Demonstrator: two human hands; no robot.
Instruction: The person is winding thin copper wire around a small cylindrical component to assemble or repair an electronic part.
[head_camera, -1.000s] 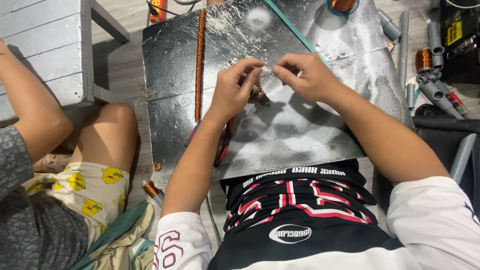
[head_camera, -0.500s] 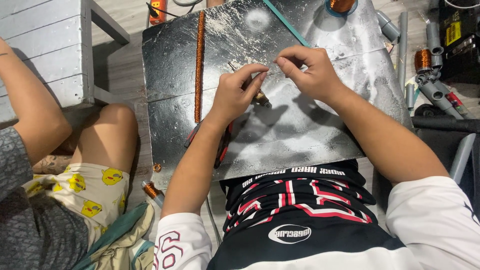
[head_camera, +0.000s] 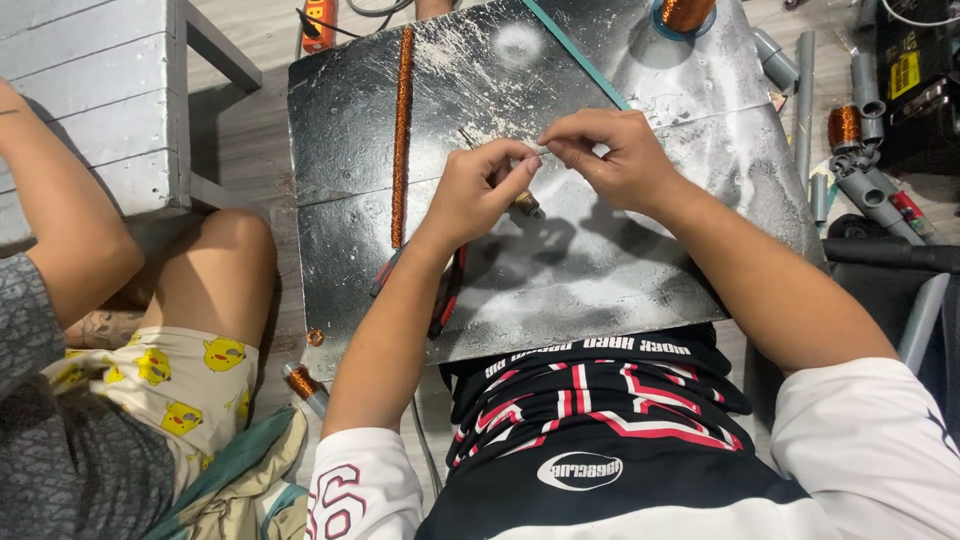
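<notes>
Head view, left hand: the left hand (head_camera: 478, 192) is closed around a small brown cylindrical piece with a dark tip (head_camera: 526, 205), which is seen under the fingers.
Head view, right hand: the right hand (head_camera: 612, 157) is pinched at its fingertips (head_camera: 556, 148); what is pinched is too small to tell.
Position: both hands are held close together above the dusty black metal sheet (head_camera: 620, 270).
Left of hands: a long copper-wound rod (head_camera: 402, 135) is laid on the sheet.
Under left forearm: red-handled pliers (head_camera: 448, 290) are partly hidden.
Far edge: a copper wire spool (head_camera: 686, 14) is placed.
Left side: another person's leg in yellow-patterned shorts (head_camera: 200, 370) is seen.
</notes>
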